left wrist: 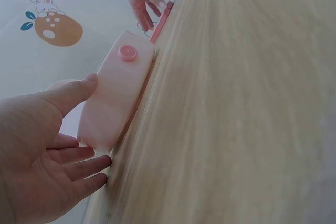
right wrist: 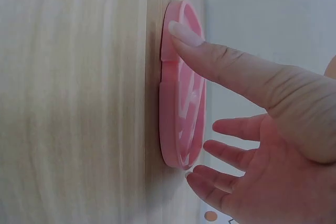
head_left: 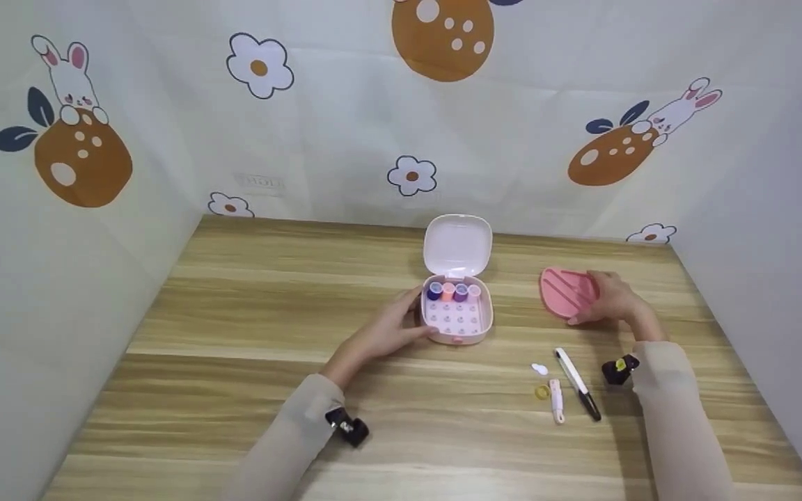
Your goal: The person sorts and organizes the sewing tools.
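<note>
My left hand (head_left: pixel 387 330) rests along the left side of a pale pink box (head_left: pixel 470 339) whose lid (head_left: pixel 458 245) stands raised. The thumb touches the box's front wall, and the other fingers extend loosely by its lower edge in the left wrist view. Inside, a row of small coloured cylinders (head_left: pixel 448 291) lines the back above a patterned floor. On the right, my right hand (head_left: pixel 613 299) spans the edge of a flat pink tray (head_left: pixel 562 289) with diagonal grooves. Its thumb lies at the tray's rim (right wrist: pixel 169 103), while the fingers spread apart on the far side.
Nearer the front right lie a white pen-like tool (head_left: pixel 573 376) with a black end, a small pale pink tool (head_left: pixel 557 402), a yellow ring (head_left: pixel 542 392) and a white cloud-shaped piece (head_left: pixel 539 369). Printed cloth walls (head_left: pixel 331 139) enclose the wooden table (head_left: pixel 262 299).
</note>
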Available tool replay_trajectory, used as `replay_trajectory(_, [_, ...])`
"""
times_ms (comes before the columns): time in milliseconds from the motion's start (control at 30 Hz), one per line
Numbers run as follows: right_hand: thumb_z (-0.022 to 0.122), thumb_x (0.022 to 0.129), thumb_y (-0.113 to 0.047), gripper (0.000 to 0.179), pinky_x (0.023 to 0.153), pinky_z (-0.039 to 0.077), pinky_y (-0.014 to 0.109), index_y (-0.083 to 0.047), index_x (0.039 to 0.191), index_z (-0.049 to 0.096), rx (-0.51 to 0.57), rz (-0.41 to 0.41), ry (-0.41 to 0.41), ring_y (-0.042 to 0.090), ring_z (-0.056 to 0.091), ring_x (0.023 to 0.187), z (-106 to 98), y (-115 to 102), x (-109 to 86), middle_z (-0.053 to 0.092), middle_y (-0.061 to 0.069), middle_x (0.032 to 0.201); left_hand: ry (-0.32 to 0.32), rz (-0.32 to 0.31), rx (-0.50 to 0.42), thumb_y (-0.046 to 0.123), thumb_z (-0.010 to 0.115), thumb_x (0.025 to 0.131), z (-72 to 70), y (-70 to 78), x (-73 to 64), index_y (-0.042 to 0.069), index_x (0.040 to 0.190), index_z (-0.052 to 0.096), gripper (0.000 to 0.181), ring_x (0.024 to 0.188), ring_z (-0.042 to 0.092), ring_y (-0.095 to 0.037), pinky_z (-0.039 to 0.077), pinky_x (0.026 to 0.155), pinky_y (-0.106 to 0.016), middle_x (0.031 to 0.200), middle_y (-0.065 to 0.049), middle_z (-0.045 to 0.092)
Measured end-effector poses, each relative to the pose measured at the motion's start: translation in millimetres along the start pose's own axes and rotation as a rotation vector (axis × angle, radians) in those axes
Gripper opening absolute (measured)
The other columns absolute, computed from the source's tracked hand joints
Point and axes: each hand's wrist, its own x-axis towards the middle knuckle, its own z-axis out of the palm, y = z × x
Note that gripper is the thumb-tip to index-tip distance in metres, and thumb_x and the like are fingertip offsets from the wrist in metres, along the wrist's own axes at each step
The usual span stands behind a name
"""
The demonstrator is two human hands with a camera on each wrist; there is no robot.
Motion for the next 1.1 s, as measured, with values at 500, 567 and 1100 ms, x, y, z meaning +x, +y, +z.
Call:
replay_trajectory(500, [0.096, 0.072, -0.022, 0.132, 0.121, 0.023, 0.076, 0.02, 0.158, 0.005, -0.054, 0.036, -0.166, 0.068, 0.018, 0.144, -8, 1, 18.5, 0.002, 0.049, 0.16, 0.0, -0.007, -0.004, 0.02, 0.079, 0.095, 0.0, -0.5, -0.9, -0.004, 0.162, 0.033, 0.085, 0.146, 0.048, -0.04, 0.034, 0.128, -0.05, 0.158, -0.028, 0.047])
replay_trajectory(567, [0.095, 0.072, -0.019, 0.133, 0.121, 0.024, 0.075, 0.019, 0.159, 0.003, -0.051, 0.042, -0.186, 0.069, 0.018, 0.144, -10, 2, 20.4, -0.001, 0.049, 0.161, 0.001, -0.007, 0.0, 0.021, 0.079, 0.095, 0.1, -0.8, -0.6, -0.005, 0.162, 0.033, 0.085, 0.146, 0.047, -0.041, 0.033, 0.128, -0.05, 0.158, -0.028, 0.046])
replay_trajectory(1100, [0.093, 0.07, -0.014, 0.124, 0.117, 0.023, 0.081, 0.01, 0.163, 0.014, -0.038, 0.047, -0.161, 0.069, 0.015, 0.144, -12, 6, 24.4, 0.003, 0.045, 0.162, 0.003, -0.03, 0.008, 0.022, 0.078, 0.096, 0.3, 0.3, -0.2, -0.004, 0.161, 0.034, 0.083, 0.146, 0.047, -0.041, 0.034, 0.127, -0.051, 0.157, -0.028, 0.047])
